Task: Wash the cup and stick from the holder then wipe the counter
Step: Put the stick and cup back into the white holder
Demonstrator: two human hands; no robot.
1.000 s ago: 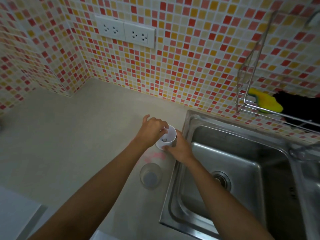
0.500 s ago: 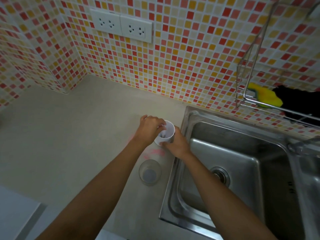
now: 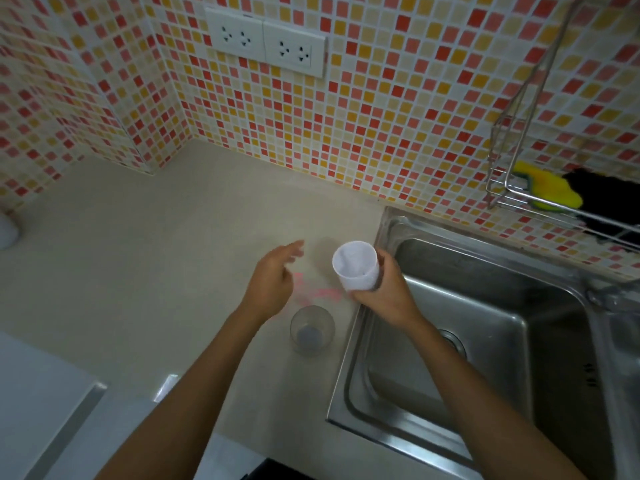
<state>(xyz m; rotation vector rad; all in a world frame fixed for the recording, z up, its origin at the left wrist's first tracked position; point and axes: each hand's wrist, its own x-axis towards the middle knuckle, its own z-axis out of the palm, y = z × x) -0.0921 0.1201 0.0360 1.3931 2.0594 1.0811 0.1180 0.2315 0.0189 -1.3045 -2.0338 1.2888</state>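
My right hand (image 3: pixel 384 289) grips a white cup (image 3: pixel 356 266) from its near side, tilted with the mouth toward me, just above the counter (image 3: pixel 138 271) at the sink's left rim. My left hand (image 3: pixel 273 282) hovers to the left of the cup, fingers spread and blurred, holding nothing I can see. A clear glass (image 3: pixel 312 330) stands upright on the counter below my left hand. A pink smear (image 3: pixel 318 292) marks the counter between the hands. I see no stick.
A steel sink (image 3: pixel 491 341) fills the right side. Above it hangs a wire rack (image 3: pixel 519 199) with a yellow sponge (image 3: pixel 547 187) and a black cloth (image 3: pixel 602 199). Wall sockets (image 3: pixel 265 45) sit on the tiled wall. A white object (image 3: pixel 7 230) lies at the far left.
My left hand has come away from the cup's mouth and moved left with fingers spread. The right hand has lifted and tilted the cup a little.
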